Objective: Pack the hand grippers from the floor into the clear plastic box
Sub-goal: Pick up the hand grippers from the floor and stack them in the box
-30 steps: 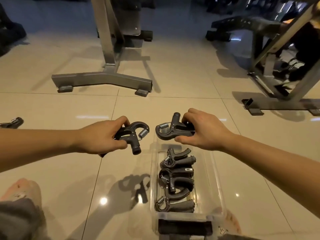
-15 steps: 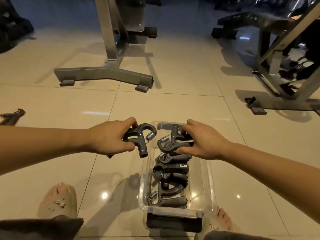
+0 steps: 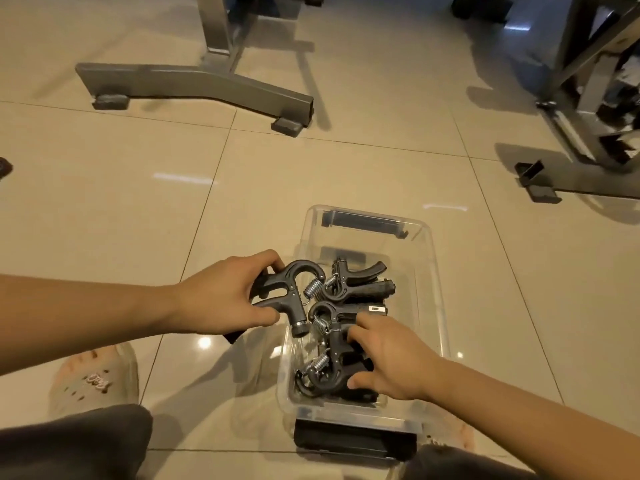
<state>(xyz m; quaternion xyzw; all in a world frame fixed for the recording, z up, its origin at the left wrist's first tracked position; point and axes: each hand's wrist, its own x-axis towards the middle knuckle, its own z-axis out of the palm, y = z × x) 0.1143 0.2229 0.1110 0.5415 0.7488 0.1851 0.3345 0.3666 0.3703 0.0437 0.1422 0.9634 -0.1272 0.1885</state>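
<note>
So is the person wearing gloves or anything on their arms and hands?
No. The left hand and right hand wear no gloves, and no rings show. The left forearm and right forearm are uncovered too, with no sleeve, watch or bracelet in view.

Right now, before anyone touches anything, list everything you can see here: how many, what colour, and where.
box: one, clear with black latches, on the floor, centre.
grippers in the box: at least four, black with metal springs, piled inside.
held gripper: one, black, above the box's left edge.
metal frames: two, grey, far left and far right.
dark object: one, cut off at the left edge; cannot tell what it is.
floor: beige glossy tiles.
slipper: one, pale, lower left, on a foot.
trousers: dark, bottom edge.
left hand: grips the held gripper.
right hand: inside the box, gripping the nearest gripper.
</note>
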